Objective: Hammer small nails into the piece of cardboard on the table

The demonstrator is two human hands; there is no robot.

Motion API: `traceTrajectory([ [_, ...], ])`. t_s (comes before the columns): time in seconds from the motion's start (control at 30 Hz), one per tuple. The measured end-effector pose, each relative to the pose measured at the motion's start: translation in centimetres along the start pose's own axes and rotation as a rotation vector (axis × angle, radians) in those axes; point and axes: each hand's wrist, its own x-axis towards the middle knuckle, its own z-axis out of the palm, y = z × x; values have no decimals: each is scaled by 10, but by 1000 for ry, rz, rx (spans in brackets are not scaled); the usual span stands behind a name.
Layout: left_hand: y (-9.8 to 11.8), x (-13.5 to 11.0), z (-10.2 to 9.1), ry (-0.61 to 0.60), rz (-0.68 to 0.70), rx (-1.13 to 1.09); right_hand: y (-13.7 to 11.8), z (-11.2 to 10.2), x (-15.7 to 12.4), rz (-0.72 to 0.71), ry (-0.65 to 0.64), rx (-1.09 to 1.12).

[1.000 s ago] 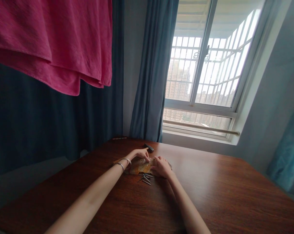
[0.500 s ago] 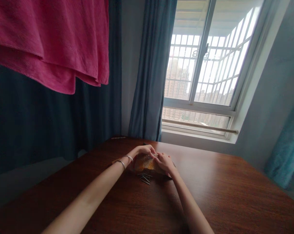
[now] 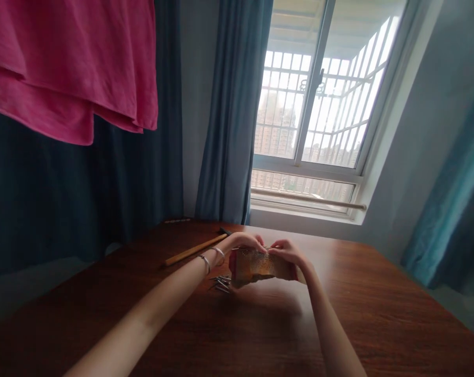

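Observation:
Above the table, a tan piece (image 3: 260,268) with a ragged lower edge, reddish ends and many small specks or holes is held up on its side, its broad face towards me. My left hand (image 3: 249,241), with two bangles at the wrist, is closed on its top edge. Beside it, my right hand (image 3: 289,251) pinches the same edge further right, the fingers of both hands nearly meeting. Whether a smaller item sits between the fingertips is hidden. Several loose nails (image 3: 222,284) lie on the table below left of the piece.
A hammer with a wooden handle (image 3: 195,250) and dark head (image 3: 224,231) lies behind my left forearm on the brown wooden table (image 3: 174,319). A pink cloth (image 3: 115,78) hangs at upper left. Blue curtains (image 3: 229,115) and a barred window (image 3: 307,115) stand behind.
Both hands and the tan piece have shifted right and the piece now stands up with more of its face showing. The hammer handle has come into view. The camera has turned slightly right.

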Motion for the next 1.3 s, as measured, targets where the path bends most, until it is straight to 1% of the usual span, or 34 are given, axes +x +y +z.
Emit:
traceTrajectory([
  [0.1, -2, 19, 18, -134, 12, 76, 22, 3, -18, 30, -39, 46],
  [0.13, -3, 24, 24, -135, 21, 98, 28, 4, -23, 33, -52, 63],
  [0.23, -5, 38, 46, -100, 49, 148, 43, 6, -37, 53, -72, 80],
  [0.33, -10, 47, 64, -40, 71, 180, 50, 5, -51, 69, -45, -32],
  [0.47, -20, 51, 80, 70, 81, 211, 49, 7, -71, 64, 145, -339],
  [0.53, -25, 51, 85, 113, 102, 204, 49, 12, -80, 41, 186, -376],
  [0.6, -29, 49, 90, 158, 135, 183, 50, 18, -87, 19, 169, -327],
  [0.67, -32, 48, 94, 196, 151, 141, 52, 25, -91, 7, 180, -269],
  [0.8, -33, 47, 101, 215, 126, 22, 55, 32, -97, -14, 228, -226],
  [0.87, -33, 45, 103, 230, 128, 8, 56, 34, -98, -18, 236, -228],
  [0.97, -34, 42, 106, 276, 171, 43, 56, 36, -98, -7, 247, -234],
  [1.03, -35, 37, 108, 332, 217, 89, 56, 36, -99, 1, 253, -236],
  [1.1, -35, 32, 111, 411, 250, 160, 55, 36, -100, 13, 259, -238],
  [1.23, -34, 17, 117, 580, 264, 291, 53, 35, -101, 30, 263, -232],
  [1.3, -33, 7, 121, 627, 266, 336, 53, 35, -101, 30, 262, -232],
])
